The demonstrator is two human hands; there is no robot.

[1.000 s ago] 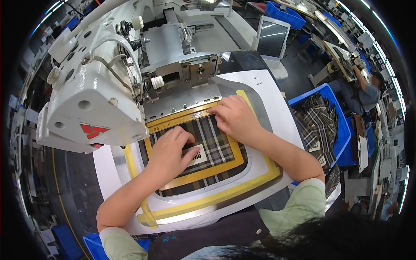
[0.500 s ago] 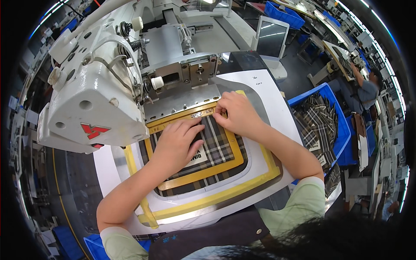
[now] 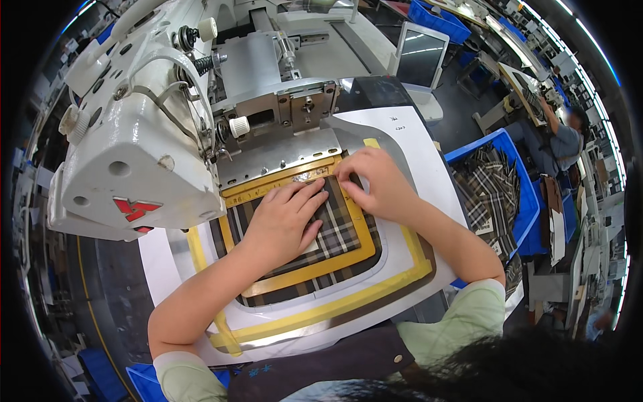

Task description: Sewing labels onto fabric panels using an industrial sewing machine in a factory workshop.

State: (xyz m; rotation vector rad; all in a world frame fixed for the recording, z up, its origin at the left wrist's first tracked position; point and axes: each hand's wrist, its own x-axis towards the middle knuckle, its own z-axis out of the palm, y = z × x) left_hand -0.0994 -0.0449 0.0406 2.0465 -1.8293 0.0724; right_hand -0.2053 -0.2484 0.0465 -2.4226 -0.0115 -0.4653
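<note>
Brown, black and white plaid fabric (image 3: 343, 234) lies inside a flat yellow frame (image 3: 366, 236) beneath the sewing machine head. My left hand (image 3: 284, 218) rests palm down on the cloth, its fingers spread toward the frame's far bar. It covers most of a white label (image 3: 312, 247). At the far right corner of the frame, my right hand (image 3: 372, 182) has thumb and index finger bent together in a pinch. What lies between those fingertips is hidden. More plaid shows around the frame's near edge.
The white machine head (image 3: 137, 167) overhangs at left, with a metal plate (image 3: 284, 161) behind the frame. White sheets edged with yellow tape (image 3: 321, 315) surround the work. A blue crate (image 3: 529, 221) of plaid pieces stands at right. Farther off sits another person (image 3: 566, 141).
My left hand has slid slightly to the right and now hides more of the white label. My right hand stays at the corner, its fingers shifted a little and the wrist turned.
</note>
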